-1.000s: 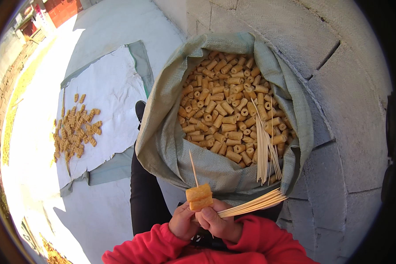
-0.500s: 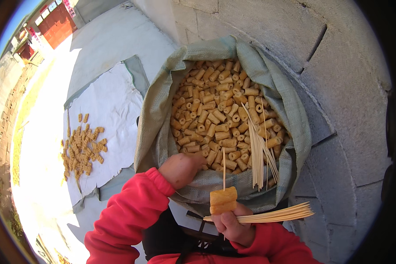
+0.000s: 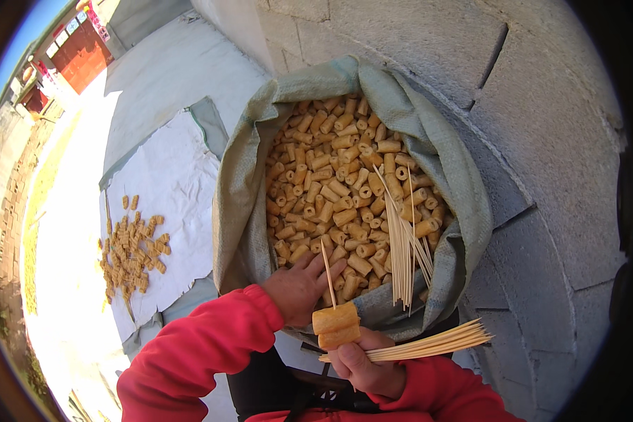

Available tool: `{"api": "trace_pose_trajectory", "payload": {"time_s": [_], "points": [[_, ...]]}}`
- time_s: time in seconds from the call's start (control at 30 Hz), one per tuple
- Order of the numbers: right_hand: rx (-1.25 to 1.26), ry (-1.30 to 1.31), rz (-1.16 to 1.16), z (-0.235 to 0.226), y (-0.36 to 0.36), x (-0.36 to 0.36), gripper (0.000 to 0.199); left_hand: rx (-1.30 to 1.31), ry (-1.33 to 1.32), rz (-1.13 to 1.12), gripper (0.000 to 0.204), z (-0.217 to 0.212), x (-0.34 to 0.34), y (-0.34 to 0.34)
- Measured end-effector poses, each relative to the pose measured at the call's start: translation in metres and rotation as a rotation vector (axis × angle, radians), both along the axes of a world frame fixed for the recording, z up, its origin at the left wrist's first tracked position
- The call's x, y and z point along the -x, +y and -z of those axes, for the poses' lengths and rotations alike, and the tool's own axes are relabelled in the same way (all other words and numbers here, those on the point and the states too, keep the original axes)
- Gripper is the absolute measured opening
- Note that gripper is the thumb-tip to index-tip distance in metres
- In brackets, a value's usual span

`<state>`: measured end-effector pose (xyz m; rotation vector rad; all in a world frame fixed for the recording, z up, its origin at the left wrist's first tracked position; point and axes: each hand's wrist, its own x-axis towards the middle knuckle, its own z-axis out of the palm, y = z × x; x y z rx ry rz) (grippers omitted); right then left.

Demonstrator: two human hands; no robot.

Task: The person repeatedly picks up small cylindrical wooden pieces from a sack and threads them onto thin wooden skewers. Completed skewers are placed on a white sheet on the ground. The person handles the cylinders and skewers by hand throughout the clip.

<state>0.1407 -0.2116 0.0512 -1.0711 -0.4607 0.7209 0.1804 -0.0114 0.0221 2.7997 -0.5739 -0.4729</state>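
Note:
A wide woven sack [image 3: 464, 176] with its rim rolled down is full of short, hollow tan rolls [image 3: 323, 169]. My left hand [image 3: 295, 290] rests on the rolls at the sack's near edge, fingers stretched out, with no roll visibly gripped. In front of the sack, my right hand [image 3: 369, 367] is closed around a bundle of thin wooden skewers [image 3: 436, 342] pointing right. It also holds one upright skewer [image 3: 328, 271] with two rolls [image 3: 335, 325] threaded side by side; its pointed tip rises above them. Loose skewers [image 3: 399, 260] lie on the rolls inside the sack's right side.
To the left, a white sheet [image 3: 179, 165] on the ground bears a heap of skewered rolls [image 3: 130, 253]. A grey block wall [image 3: 555, 141] stands close along the right of the sack. Far off at upper left is a red gate [image 3: 81, 56].
My left hand has shifted right, and its fingers have spread over the rolls. The right hand with the threaded skewer has moved slightly left, and that skewer now tilts left.

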Motion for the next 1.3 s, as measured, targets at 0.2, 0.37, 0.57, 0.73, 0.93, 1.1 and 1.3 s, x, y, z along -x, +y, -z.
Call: {"api": "trace_pose_trajectory", "payload": {"time_s": [0.2, 0.37, 0.57, 0.73, 0.93, 1.1, 1.3], "points": [[0.066, 0.017, -0.049, -0.004, -0.003, -0.001, 0.029, 0.31, -0.063, -0.123, 0.071, 0.018, -0.008, 0.015], [0.071, 0.013, -0.099, -0.003, -0.001, -0.001, 0.025, 0.272, -0.106, -0.223, 0.067, 0.023, -0.015, -0.004], [0.104, -0.089, -0.028, 0.001, 0.0, -0.001, 0.022, 0.577, -0.17, -0.289, 0.054, 0.048, -0.04, 0.02], [0.062, -0.055, 0.047, 0.01, 0.004, 0.001, 0.023, 1.127, -0.09, -0.856, 0.029, 0.019, -0.044, 0.005], [-0.027, 0.027, 0.102, 0.014, 0.008, 0.002, 0.023, 0.545, -0.304, -0.64, 0.042, 0.023, -0.034, 0.01], [-0.033, 0.026, 0.107, 0.015, 0.01, 0.002, 0.024, 0.186, -0.196, -0.536, 0.044, 0.024, -0.017, -0.005], [-0.009, 0.004, 0.095, 0.014, 0.012, 0.004, 0.023, 0.87, -0.296, -0.754, 0.036, 0.04, -0.019, 0.015]]}}
